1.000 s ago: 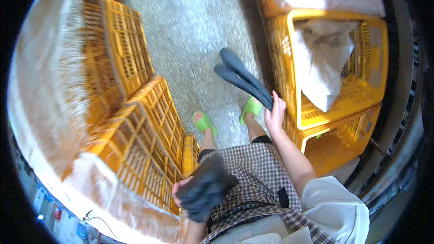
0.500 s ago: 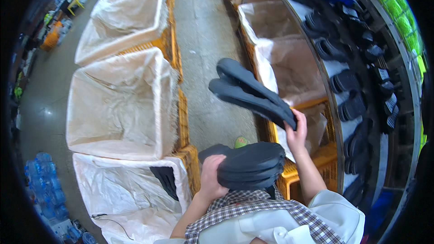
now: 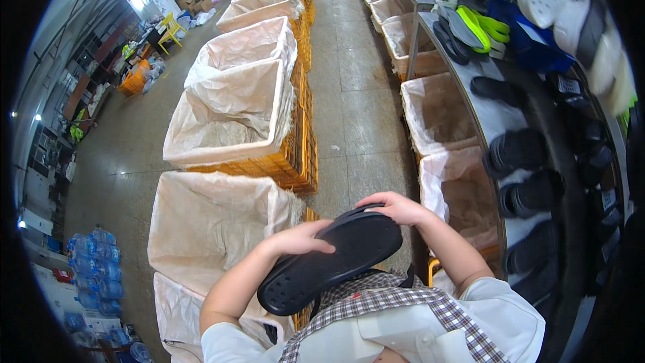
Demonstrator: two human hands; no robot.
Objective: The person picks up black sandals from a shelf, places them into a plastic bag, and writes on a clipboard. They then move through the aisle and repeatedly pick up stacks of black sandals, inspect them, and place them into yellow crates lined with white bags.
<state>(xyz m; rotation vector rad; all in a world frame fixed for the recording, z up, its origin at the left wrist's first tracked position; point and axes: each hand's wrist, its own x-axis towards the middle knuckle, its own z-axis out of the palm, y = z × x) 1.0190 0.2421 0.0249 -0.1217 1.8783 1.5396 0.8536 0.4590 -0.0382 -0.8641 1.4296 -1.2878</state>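
In front of my chest a stack of black shoe soles (image 3: 363,245) is held tilted, with small round holes at its lower left end. My left hand (image 3: 304,238) grips the near left side, its thumb lying across the top sole. My right hand (image 3: 396,208) is closed over the far right edge, where several layers show. The undersides of the soles and most of my fingertips are hidden. Just left of the stack stands a bin with a pale liner (image 3: 201,208).
Lined yellow crates (image 3: 302,148) run in a row along the left of the aisle (image 3: 342,114), with more lined bins (image 3: 440,114) on the right. A shelf of black footwear (image 3: 517,151) stands close on my right. Blue water bottles (image 3: 97,269) stand on the floor at left.
My right hand has brought the soles it held out ahead back to the stack in my left hand. Both hands now hold the stack together. The view has tilted up along the aisle.
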